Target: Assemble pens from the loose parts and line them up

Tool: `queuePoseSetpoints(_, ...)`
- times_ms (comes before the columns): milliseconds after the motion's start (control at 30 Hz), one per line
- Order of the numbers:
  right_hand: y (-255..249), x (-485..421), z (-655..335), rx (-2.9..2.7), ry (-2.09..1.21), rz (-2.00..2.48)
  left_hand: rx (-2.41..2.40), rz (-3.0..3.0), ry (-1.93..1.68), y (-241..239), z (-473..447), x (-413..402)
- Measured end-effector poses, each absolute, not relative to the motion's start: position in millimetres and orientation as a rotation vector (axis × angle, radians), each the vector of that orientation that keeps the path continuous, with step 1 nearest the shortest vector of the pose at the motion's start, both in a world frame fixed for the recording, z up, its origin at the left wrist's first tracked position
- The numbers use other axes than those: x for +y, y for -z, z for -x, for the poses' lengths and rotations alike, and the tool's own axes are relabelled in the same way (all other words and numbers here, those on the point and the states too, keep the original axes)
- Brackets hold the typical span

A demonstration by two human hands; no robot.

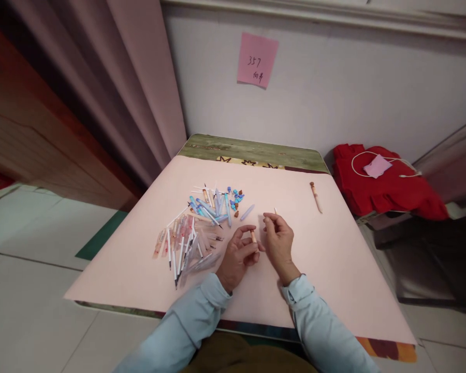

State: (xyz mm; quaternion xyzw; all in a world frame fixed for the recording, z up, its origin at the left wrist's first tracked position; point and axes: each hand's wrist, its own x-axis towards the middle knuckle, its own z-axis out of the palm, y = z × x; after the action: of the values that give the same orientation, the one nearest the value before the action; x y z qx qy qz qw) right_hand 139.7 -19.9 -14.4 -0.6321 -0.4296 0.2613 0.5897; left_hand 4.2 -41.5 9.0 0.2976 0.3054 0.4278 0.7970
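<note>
I've got the short tan tubular pen barrel (253, 236) gripped btwn thumb and fingers of my L hand (236, 257), at 9 o'clock of my R hand (280, 239). R thumb and index sit close together; a thin white stick end (275, 210) shows at their 1 o'clock, but view's poor, can't tell if they're gripping it. Risk: a loosened L pinch could drop the barrel to roll on the smooth pale-pink table cover (334, 269); pale-blue fabric L sleeve (190, 316) swinging toward 10 could scatter the dark-tipped thin white sticks (169, 248). Barrel's long axis runs approx 11 to 5; can't tell which end's the tip.
</note>
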Motion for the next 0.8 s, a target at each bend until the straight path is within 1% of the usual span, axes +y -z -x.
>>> queuePoseSetpoints(167,6.2,11.0,-139.5,-1.284,-0.634,1.739,0.384,-0.559,-0.726,-8.2,4.6,-36.1)
queuePoseSetpoints(400,6.5,39.6,-119.9,-1.556,-0.391,2.026,0.250,-0.572,-0.615,-0.4,5.7,-36.3)
queuePoseSetpoints(533,4.6,35.1,-115.3,-1.616,-0.362,2.060,0.203,-0.593,-0.518,2.1,5.6,-36.0)
queuePoseSetpoints(633,3.5,30.8,-115.1,-1.685,-0.359,2.000,0.162,-0.619,-0.466,3.3,7.6,-36.2)
queuePoseSetpoints(800,6.9,27.4,-118.4,-1.710,-0.362,1.942,0.130,-0.596,-0.527,2.7,10.0,-36.4)
